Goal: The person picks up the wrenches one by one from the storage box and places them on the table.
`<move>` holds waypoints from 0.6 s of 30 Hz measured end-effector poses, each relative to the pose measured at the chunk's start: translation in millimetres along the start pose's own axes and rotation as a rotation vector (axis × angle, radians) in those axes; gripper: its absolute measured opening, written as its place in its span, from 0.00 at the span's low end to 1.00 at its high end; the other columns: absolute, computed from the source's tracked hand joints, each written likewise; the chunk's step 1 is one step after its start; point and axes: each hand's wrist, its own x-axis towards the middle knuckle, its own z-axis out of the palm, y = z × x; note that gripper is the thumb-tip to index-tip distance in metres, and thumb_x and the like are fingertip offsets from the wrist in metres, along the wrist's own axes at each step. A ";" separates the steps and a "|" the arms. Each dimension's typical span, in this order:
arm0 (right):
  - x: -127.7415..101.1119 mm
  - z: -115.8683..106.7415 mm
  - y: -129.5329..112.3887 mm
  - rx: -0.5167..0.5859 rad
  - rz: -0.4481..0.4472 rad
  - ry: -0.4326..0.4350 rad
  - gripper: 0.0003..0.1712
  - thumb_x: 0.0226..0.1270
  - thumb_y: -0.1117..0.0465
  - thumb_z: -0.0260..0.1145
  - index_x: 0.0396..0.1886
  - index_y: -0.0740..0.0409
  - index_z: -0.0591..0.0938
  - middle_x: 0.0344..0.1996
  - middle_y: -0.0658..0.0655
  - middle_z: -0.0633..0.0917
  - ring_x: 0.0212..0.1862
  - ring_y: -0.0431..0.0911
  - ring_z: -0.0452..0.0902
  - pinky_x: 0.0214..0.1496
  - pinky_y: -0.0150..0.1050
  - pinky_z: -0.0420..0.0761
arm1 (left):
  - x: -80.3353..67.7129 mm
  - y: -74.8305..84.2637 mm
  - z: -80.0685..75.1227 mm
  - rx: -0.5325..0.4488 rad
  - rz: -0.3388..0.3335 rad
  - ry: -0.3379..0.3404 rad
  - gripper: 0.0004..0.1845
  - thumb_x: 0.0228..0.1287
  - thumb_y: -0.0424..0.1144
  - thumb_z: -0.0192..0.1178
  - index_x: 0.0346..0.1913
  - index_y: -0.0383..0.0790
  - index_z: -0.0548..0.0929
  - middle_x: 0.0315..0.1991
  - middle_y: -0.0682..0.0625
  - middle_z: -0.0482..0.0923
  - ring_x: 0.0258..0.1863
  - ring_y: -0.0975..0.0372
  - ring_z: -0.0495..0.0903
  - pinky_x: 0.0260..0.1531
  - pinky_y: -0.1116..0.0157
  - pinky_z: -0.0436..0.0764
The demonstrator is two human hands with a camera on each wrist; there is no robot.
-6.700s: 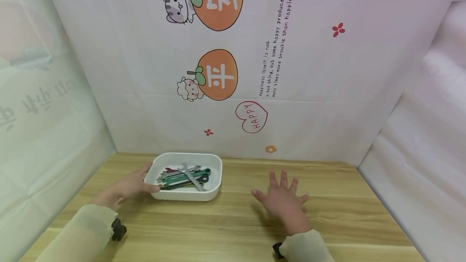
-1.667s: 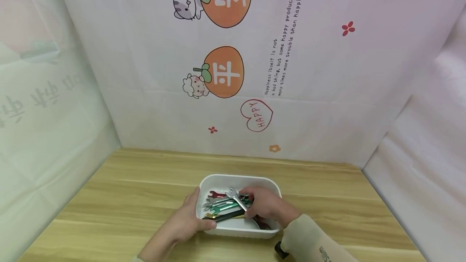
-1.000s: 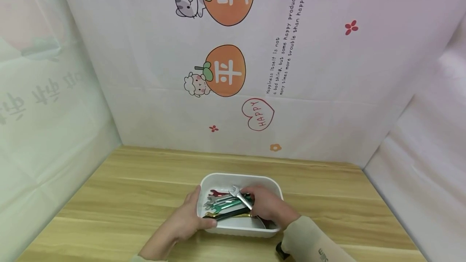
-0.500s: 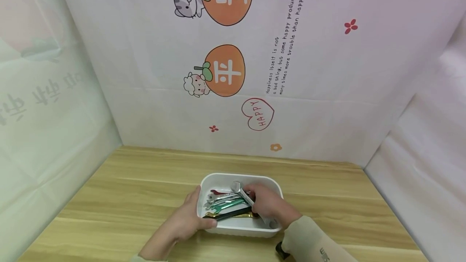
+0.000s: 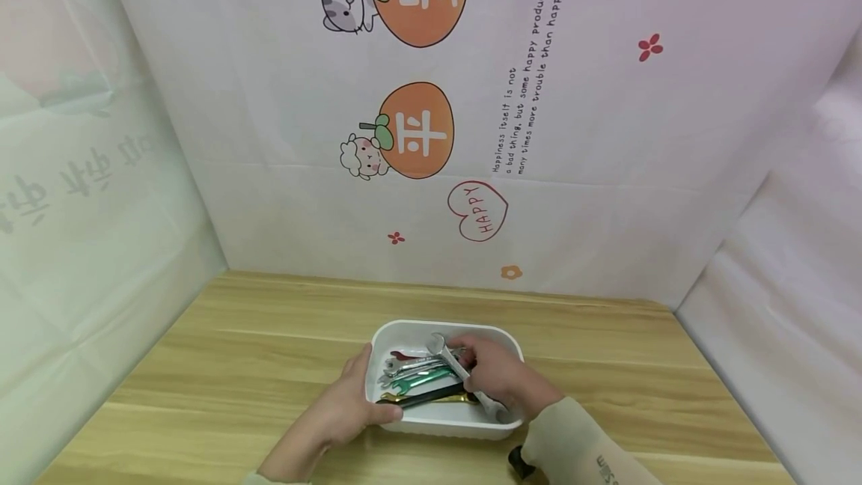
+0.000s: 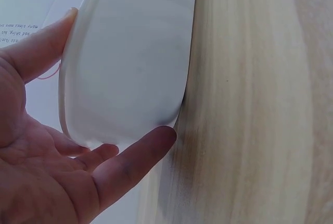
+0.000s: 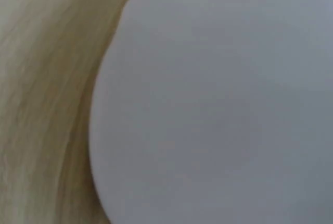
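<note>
A white plastic bin (image 5: 447,432) stands on the table, holding a pile of wrenches. My left hand (image 5: 340,403) grips the bin's left end, thumb over the rim and fingers against the outer wall; the left wrist view shows this hand (image 6: 78,166) from below. Inside the bin, my right hand (image 5: 494,373) pinches a silver open-end wrench (image 5: 453,361), which lies slanted over the others. Below it lie a green wrench (image 5: 420,380), a black one (image 5: 427,397), a gold one and more silver ones. The right wrist view shows only the bin's wall (image 7: 208,104) and some table.
The wood-grain table (image 5: 236,343) extends on both sides of the bin. A white printed cloth (image 5: 572,230) rises behind it, with pale cloth walls left and right. A black device (image 5: 518,462) sits at my right wrist.
The bin has moved right from its earlier place at the left. My right hand, earlier spread over the table, is now inside it. Within the last second the silver wrench has shifted and turned.
</note>
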 end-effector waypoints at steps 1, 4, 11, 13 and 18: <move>-0.8 -0.9 -0.9 0.041 0.005 -0.007 0.42 0.44 0.86 0.64 0.64 0.63 0.76 0.36 0.55 0.78 0.36 0.50 0.71 0.34 0.41 0.74 | 0.0 0.3 -0.1 -0.001 0.001 0.000 0.66 0.42 0.46 0.81 0.79 0.34 0.48 0.71 0.33 0.57 0.57 0.42 0.70 0.57 0.38 0.66; -1.8 -2.7 -2.5 0.174 0.032 -0.020 0.42 0.45 0.86 0.64 0.65 0.63 0.75 0.37 0.59 0.77 0.34 0.50 0.70 0.29 0.40 0.73 | -0.4 0.9 0.0 -0.004 0.004 0.003 0.66 0.42 0.46 0.81 0.78 0.32 0.47 0.72 0.32 0.56 0.58 0.41 0.69 0.58 0.38 0.65; 0.2 -6.4 -2.2 0.469 0.092 -0.051 0.45 0.45 0.88 0.62 0.68 0.62 0.74 0.44 0.66 0.77 0.34 0.51 0.73 0.29 0.39 0.76 | -1.7 2.5 -0.1 -0.002 0.018 0.009 0.66 0.41 0.45 0.81 0.79 0.35 0.48 0.71 0.32 0.58 0.56 0.41 0.71 0.56 0.37 0.67; 0.1 -8.8 -3.4 0.502 0.112 -0.053 0.45 0.48 0.87 0.62 0.69 0.60 0.72 0.47 0.68 0.76 0.36 0.52 0.74 0.29 0.39 0.76 | -1.6 2.4 -0.1 -0.003 0.024 0.010 0.65 0.41 0.44 0.81 0.79 0.36 0.49 0.70 0.32 0.59 0.55 0.41 0.72 0.56 0.37 0.67; -1.7 -15.1 -6.1 0.559 0.163 -0.015 0.43 0.54 0.83 0.64 0.71 0.57 0.69 0.52 0.69 0.74 0.39 0.53 0.74 0.31 0.40 0.75 | -0.5 0.6 0.5 -0.015 0.028 0.012 0.64 0.41 0.44 0.81 0.79 0.37 0.50 0.70 0.33 0.59 0.55 0.42 0.72 0.56 0.37 0.67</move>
